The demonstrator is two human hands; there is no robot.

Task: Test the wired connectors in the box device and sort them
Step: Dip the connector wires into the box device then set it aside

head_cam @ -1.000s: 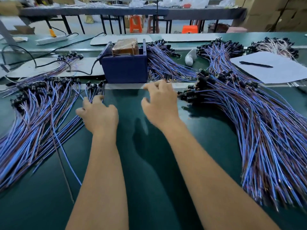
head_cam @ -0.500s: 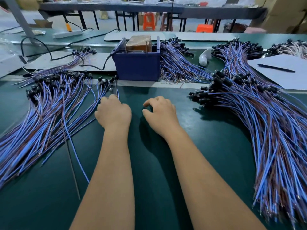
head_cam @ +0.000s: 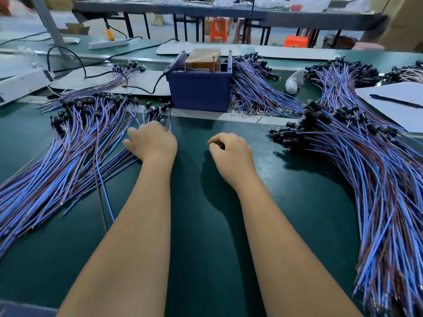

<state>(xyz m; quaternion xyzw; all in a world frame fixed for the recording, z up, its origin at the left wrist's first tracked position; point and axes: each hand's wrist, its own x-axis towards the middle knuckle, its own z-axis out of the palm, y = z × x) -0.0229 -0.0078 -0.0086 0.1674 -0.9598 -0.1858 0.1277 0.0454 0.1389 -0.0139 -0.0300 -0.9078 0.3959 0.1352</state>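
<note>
On the green bench, just in front of the blue box device [head_cam: 200, 90], both hands rest low on the mat. The left hand [head_cam: 152, 140] lies with fingers spread across the inner edge of the left pile of wired connectors [head_cam: 75, 143], touching the blue and brown leads near their black plug ends; whether it has pinched any one lead I cannot tell. The right hand [head_cam: 231, 152] is curled loosely on bare mat, apart from the right pile [head_cam: 357, 161], and something small and dark shows at its fingertips, though it is too small to name with confidence.

The step in hand looks like drawing one connector for the tester. To do it well, the left hand should isolate a single lead close to its plug, not mid-wire, so neighbours do not drag along and tangle. Lifting the plug clear before pulling it toward the bench's middle keeps the pile's edge tidy. The box sits at the far side of the working strip, so the plug should be carried there with the wire trailing toward the near edge. Keeping the two piles well apart matters, lest tested and untested mix.
</note>
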